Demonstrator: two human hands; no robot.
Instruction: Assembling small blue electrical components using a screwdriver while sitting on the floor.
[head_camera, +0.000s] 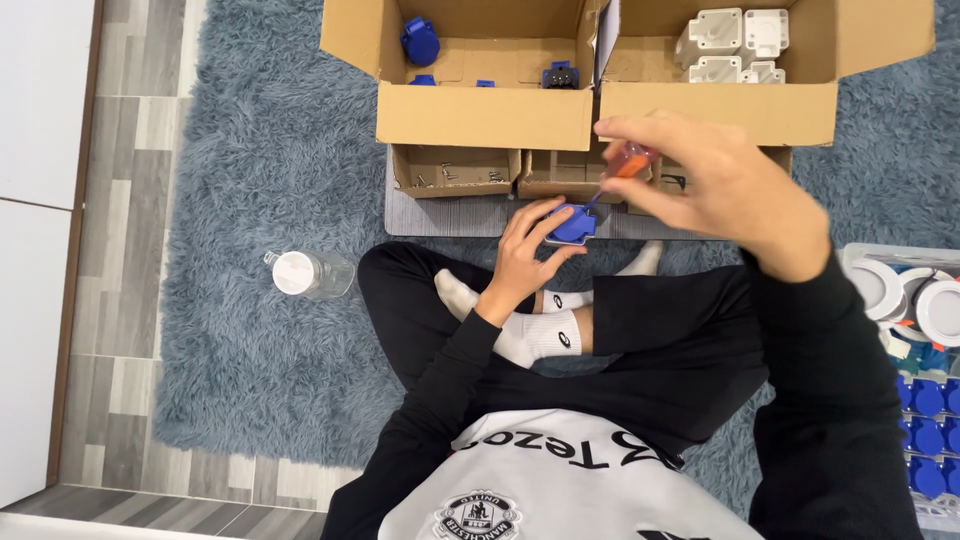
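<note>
We found the left hand (525, 250) gripping a blue plastic part (573, 224), fingers curled around its lower and left edges, pressing it down just above the crossed legs. The right hand (715, 185) was closed around an orange-handled screwdriver (630, 160), whose tip met the blue part from two o'clock. That part sat near the centre of the view, at the near edge of a grey mat (450, 215).

At twelve o'clock from the part stood a large cardboard box (485, 115); it held several blue parts (420, 42) along its far wall and one darker blue piece. At one o'clock, a second cardboard box (715, 105) held white plastic housings (735, 45) stacked in its far corner. Between these and the hands sat small cardboard trays (455, 170); the left one contained what looked like small metal screws, though we could not tell exactly.

At three o'clock, at the frame edge, a clear bin (925, 400) held white round fittings above and rows of blue caps below. At nine o'clock, a clear plastic bottle (310, 273) lay on the shaggy blue-grey rug (250, 150).
</note>
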